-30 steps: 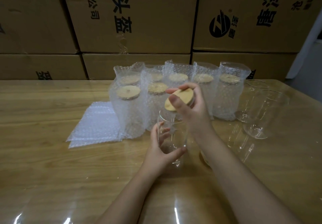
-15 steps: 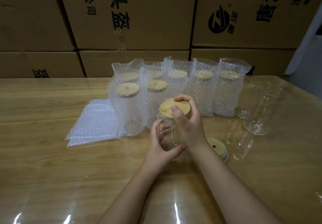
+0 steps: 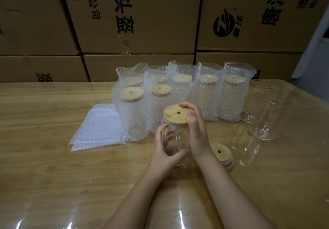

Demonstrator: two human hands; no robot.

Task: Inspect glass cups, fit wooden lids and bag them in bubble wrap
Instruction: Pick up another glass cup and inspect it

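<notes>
Fingers of the right hand curl over the far edge of the wooden lid, thumb on its near edge, pinching it level on the mouth of the glass cup. The left hand wraps the cup's lower body, fingers spread behind the glass, thumb in front. Whether the cup's base touches the table I cannot tell. The glass looks thin, smooth, rigid and breakable, so it likely slips easily. A low grip round the body seems safest, pressing the light, stiff lid evenly at its rim. Behind the cup stand bagged cups, to its left lie flat bubble-wrap bags, and just right of it are spare lids.
</notes>
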